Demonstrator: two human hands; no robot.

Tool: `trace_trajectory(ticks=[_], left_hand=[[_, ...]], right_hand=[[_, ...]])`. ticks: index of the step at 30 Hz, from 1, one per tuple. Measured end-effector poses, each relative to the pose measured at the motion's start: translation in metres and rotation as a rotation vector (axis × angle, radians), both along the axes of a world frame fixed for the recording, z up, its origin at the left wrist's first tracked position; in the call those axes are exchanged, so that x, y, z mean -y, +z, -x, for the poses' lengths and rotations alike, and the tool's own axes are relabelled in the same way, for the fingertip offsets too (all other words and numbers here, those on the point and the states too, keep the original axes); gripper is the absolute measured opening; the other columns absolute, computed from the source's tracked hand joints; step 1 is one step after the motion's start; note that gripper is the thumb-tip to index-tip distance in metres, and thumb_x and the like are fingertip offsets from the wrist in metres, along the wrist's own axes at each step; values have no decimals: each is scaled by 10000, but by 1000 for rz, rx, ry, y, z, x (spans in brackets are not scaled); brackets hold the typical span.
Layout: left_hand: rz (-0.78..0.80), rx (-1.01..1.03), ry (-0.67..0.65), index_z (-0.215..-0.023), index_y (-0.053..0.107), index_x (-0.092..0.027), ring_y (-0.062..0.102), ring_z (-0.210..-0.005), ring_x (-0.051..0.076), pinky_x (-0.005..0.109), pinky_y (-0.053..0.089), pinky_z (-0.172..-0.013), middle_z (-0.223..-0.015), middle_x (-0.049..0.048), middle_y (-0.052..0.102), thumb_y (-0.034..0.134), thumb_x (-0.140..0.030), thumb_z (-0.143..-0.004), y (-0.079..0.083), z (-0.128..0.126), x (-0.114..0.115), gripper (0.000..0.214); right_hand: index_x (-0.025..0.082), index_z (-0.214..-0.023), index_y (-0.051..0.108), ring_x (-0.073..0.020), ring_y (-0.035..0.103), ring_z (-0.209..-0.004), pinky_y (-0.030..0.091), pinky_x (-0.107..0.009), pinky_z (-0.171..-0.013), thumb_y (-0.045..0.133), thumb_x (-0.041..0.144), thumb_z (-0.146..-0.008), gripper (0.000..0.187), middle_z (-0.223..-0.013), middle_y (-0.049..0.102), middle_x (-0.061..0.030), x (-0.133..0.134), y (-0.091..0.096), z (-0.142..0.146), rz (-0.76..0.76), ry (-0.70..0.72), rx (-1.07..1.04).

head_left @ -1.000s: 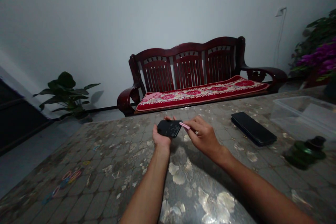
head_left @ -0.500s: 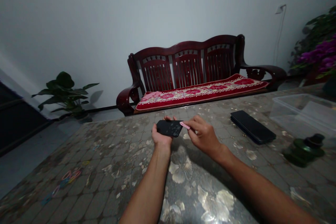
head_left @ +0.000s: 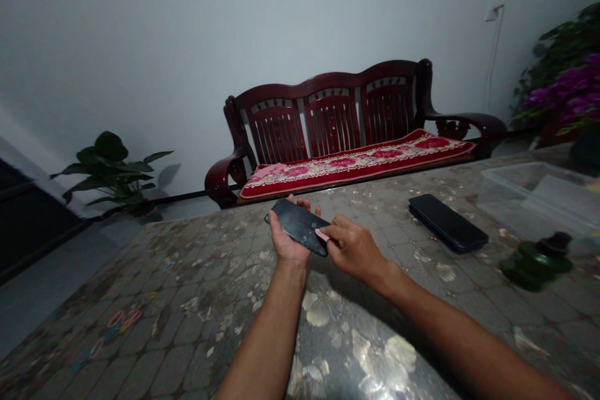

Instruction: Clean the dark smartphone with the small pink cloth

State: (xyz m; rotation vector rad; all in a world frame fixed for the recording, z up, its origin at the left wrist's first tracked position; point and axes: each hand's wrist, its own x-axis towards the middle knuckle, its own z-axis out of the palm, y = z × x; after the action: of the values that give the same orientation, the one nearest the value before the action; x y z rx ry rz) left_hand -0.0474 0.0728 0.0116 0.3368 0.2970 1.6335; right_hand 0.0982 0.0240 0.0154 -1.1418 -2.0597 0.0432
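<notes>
Two hands met by the tabletop's point(head_left: 197, 300) far edge: left hand point(head_left: 287, 244) clamped a tilted dark phone point(head_left: 297, 226) steady, right hand point(head_left: 354, 251) pinched a pink band point(head_left: 322, 235) to its end

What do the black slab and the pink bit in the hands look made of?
The black slab in the left hand: likely glass or glossy plastic, a flat dark face with faint sheen. The pink strip pinched by the right hand: perhaps rubber or soft plastic, too small to tell.
</notes>
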Motion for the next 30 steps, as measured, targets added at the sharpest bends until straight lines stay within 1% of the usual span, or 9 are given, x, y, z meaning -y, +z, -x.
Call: trace_trajectory(ticks=[5, 8, 12, 15, 18, 21, 25, 27, 30], left_hand=[[-36, -36, -51, -1127, 708, -209, 694, -973, 228, 485, 497, -1001, -1005, 77, 726, 513, -668, -919, 0, -11, 5, 541], [4, -70, -60, -1147, 704, -208, 699, -968, 239, 493, 514, -974, -999, 86, 722, 475, -697, -924, -1, -16, 8, 584], [58, -98, -59, -1149, 705, -189, 702, -942, 252, 500, 539, -929, -984, 107, 721, 432, -723, -926, -2, -17, 10, 639], [88, -110, -109, -1123, 708, -166, 708, -903, 246, 449, 564, -885, -965, 112, 725, 423, -728, -925, -4, -17, 11, 660], [121, -117, -172, -1119, 704, -155, 710, -892, 251, 426, 578, -854, -978, 124, 730, 410, -748, -915, -9, -21, 11, 692], [178, -132, -205, -1125, 696, -158, 714, -890, 258, 449, 576, -867, -984, 134, 727, 311, -794, -903, -15, -25, 9, 776], [239, -174, -276, -1144, 680, -181, 720, -899, 279, 511, 564, -885, -1022, 142, 728, 245, -826, -882, -22, -19, 6, 821], [268, -195, -325, -1139, 679, -169, 723, -905, 292, 513, 562, -888, -1026, 153, 733, 243, -804, -900, -25, -13, 5, 807], [338, -223, -403, -1102, 692, -128, 725, -914, 318, 506, 564, -884, -950, 170, 744, 249, -777, -918, -29, -6, 4, 807]], right_hand=[[190, -895, 741, -144, 585, -709, 426, -232, -647, 541, 136, -909, 207, -806, 621, -43, -9, -6, -6, -80, -54, -56], [181, -958, 738, -158, 611, -759, 450, -236, -653, 556, 85, -850, 232, -876, 648, -64, -3, -14, 4, -140, 66, -87], [196, -973, 749, -158, 624, -768, 477, -238, -678, 557, 107, -868, 236, -837, 644, -49, 1, -19, 11, -119, 229, -132], [194, -926, 756, -158, 626, -790, 488, -245, -724, 543, 151, -925, 217, -832, 645, -55, -9, -15, 1, -97, 113, -185], [188, -922, 761, -147, 602, -713, 475, -243, -671, 554, 137, -908, 214, -809, 639, -52, -17, -15, -7, -87, -18, -193], [187, -931, 764, -158, 625, -786, 485, -244, -706, 561, 76, -839, 249, -893, 683, -68, -13, -22, -1, -85, 70, -170], [192, -859, 789, -136, 611, -696, 457, -226, -665, 594, 70, -795, 239, -759, 675, -32, -5, -26, 11, -4, 249, -131], [207, -857, 797, -137, 621, -701, 460, -230, -678, 586, 65, -790, 263, -745, 687, -22, -8, -23, 8, 39, 252, -239], [218, -858, 810, -148, 624, -693, 459, -238, -646, 606, 171, -830, 212, -748, 703, -25, -24, -17, -7, 108, 144, -456]])
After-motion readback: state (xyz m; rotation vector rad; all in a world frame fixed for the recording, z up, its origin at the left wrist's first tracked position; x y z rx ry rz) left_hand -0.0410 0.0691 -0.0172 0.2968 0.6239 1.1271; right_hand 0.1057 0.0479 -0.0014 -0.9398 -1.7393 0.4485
